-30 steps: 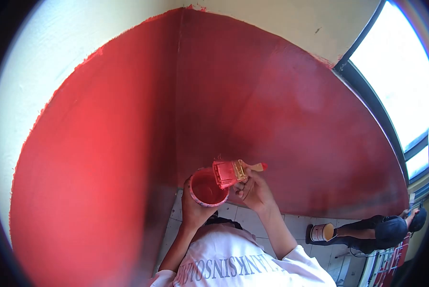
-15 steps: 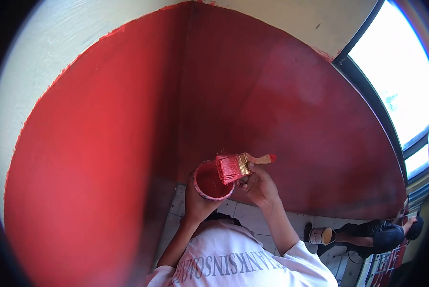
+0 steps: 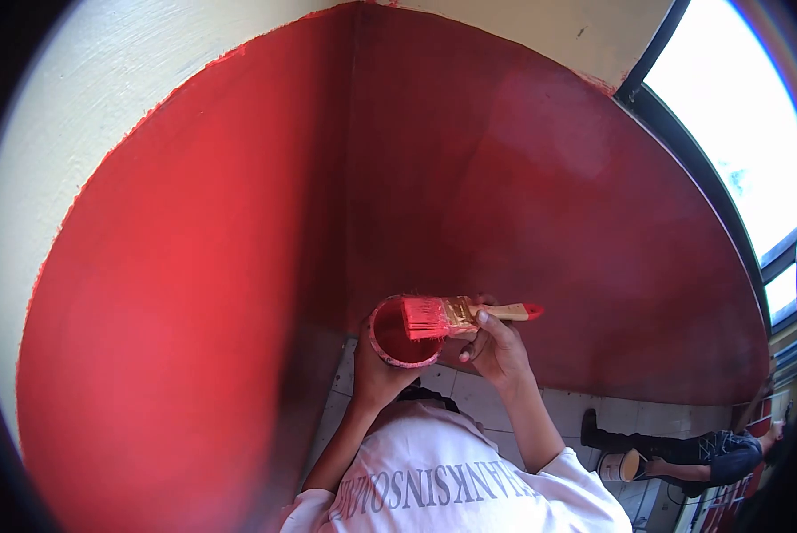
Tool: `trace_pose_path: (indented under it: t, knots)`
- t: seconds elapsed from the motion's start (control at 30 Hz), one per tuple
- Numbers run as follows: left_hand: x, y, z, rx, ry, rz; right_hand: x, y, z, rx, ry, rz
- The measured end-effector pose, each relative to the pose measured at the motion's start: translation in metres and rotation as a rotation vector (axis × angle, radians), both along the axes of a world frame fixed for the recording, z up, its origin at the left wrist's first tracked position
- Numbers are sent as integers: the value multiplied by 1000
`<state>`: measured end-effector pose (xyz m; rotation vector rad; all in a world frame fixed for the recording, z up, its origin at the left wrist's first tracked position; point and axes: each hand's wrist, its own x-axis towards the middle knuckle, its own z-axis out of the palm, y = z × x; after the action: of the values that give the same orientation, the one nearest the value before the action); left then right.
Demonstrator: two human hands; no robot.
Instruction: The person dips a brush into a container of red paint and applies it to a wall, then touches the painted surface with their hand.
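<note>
My left hand (image 3: 374, 377) is wrapped round the side of a paint pot (image 3: 404, 362), its rim smeared with red. Red paint coats the inside of the pot. A wide paintbrush (image 3: 459, 314) lies across the pot's mouth in this view, its bristles loaded with red. My right hand (image 3: 498, 348) grips the brush at the metal band and wooden handle, thumb on the near side. The handle's red tip points to the right.
Red painted walls (image 3: 549, 222) meet in a corner ahead, with cream wall (image 3: 132, 80) above. A window (image 3: 727, 133) is at the right. On the tiled floor (image 3: 540, 413), another person (image 3: 682, 449) stands at right, holding a pale bucket (image 3: 620, 465).
The brush has turned more level and shifted slightly right and down, its bristles still over the pot. The other person's legs and bucket have moved.
</note>
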<state>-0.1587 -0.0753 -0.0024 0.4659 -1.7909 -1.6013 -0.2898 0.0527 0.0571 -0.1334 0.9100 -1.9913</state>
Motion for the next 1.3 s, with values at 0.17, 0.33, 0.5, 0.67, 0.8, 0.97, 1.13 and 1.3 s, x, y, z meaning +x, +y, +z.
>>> trace_pose_path:
  t: [0.17,0.33,0.5,0.67,0.8,0.97,1.13,1.3]
  knots:
    - [11,2,21,32,1,-4,7,12,-8,-177,145,9]
    - [22,-1,14,19,13,-12,23,13,6,-167,318,-14]
    - [25,2,17,6,49,64,28,9,35,-218,415,31]
    - [25,-5,25,-18,39,119,9,-18,37,-212,899,-252]
    - [31,-4,17,121,-4,146,-26,-67,47,-247,1390,-677]
    - [71,1,6,214,-118,61,-28,-123,73,-321,1563,-1075]
    - [84,-14,-8,93,-124,83,-43,-166,80,-399,1548,-1329]
    - [81,-18,3,60,-132,87,-59,-184,83,-446,1510,-1381]
